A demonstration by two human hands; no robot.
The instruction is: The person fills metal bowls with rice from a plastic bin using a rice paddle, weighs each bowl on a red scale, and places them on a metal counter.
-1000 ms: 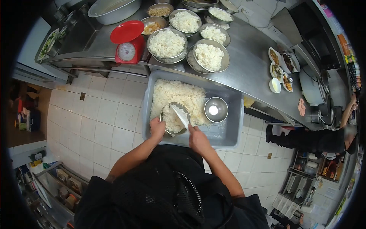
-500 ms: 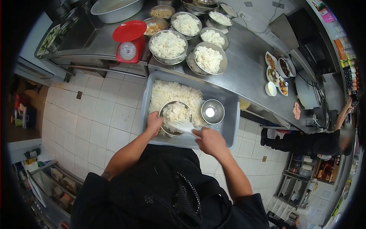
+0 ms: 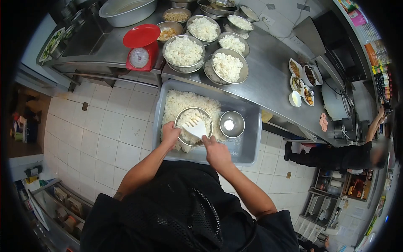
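Observation:
My left hand (image 3: 171, 135) grips the left rim of a metal bowl (image 3: 212, 133) with white rice (image 3: 194, 116) inside. In my right hand (image 3: 217, 153) is a white slotted rice paddle (image 3: 195, 127), its flat head lying over the rice in that bowl. Both are above a grey plastic tub (image 3: 251, 147), whose left part is filled with loose cooked rice (image 3: 176, 101). A second metal bowl (image 3: 232, 124), with no rice heaped in it, stands at the right inside the tub.
Several rice-filled metal bowls (image 3: 184, 52) crowd the steel counter (image 3: 268, 77) beyond the tub, beside a red kitchen scale (image 3: 141, 50). Small white dishes of food (image 3: 297, 84) stand farther right. Another person (image 3: 331, 157) in dark clothes is at the far right.
My right hand has shifted left and slightly down, bringing the paddle head farther over the bowl. The rice in the bowl looks lower and flatter. My left hand keeps its hold.

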